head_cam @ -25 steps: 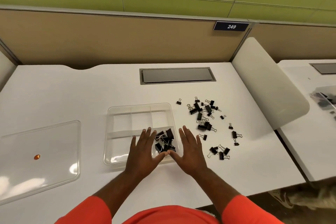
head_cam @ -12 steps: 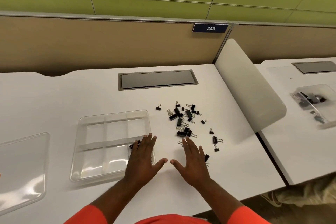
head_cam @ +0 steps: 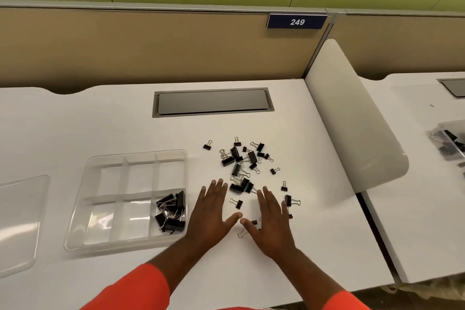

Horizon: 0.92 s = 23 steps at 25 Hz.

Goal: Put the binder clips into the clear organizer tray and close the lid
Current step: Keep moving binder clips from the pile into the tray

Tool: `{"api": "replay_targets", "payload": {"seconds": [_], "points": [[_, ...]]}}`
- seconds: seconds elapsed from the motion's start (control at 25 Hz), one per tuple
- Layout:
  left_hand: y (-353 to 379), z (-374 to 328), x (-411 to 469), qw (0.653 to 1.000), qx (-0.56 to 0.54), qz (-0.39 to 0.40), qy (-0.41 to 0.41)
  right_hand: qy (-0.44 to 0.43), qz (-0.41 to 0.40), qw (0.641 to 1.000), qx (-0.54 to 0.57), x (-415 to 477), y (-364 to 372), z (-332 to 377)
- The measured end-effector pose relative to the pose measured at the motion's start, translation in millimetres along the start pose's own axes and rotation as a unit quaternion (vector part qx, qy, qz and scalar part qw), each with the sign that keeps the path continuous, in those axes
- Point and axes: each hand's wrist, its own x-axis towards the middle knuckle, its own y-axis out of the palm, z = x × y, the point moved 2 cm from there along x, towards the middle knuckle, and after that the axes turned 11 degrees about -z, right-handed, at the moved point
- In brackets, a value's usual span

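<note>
Palms down over the desk: left hand and right hand, fingers straight, thumbs nearly touching, grasping nothing. Loose binder clips scattered just beyond. Left of these, clear organizer tray (heap of clips in near right compartment); lid off, far left.

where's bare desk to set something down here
Bare desk lies between the clear organizer tray and the grey cable hatch, and at the front edge right of the right hand. Crowded: loose binder clips right of the tray.
</note>
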Motion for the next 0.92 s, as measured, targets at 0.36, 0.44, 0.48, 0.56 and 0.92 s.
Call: {"api": "replay_targets", "payload": {"seconds": [0.36,0.44,0.48,0.56,0.92], "points": [[43.9,-13.4,37.1,0.992,0.082,-0.030,-0.095,-0.039,0.010,0.999,0.031,41.5,3.4,-33.4],[48.3,-12.8,39.1,0.989,0.092,-0.038,-0.110,-0.045,0.012,0.998,0.037,47.3,5.4,-38.9],[49.6,-12.4,39.9,0.988,0.092,-0.044,-0.116,-0.047,0.012,0.998,0.040,49.1,6.3,-40.9],[51.7,-12.4,41.6,0.986,0.088,-0.058,-0.129,-0.049,0.014,0.998,0.046,52.2,8.5,-44.1],[45.7,-7.6,40.9,0.981,0.026,-0.095,-0.165,-0.065,0.018,0.996,0.066,65.0,21.3,-32.0]]}}
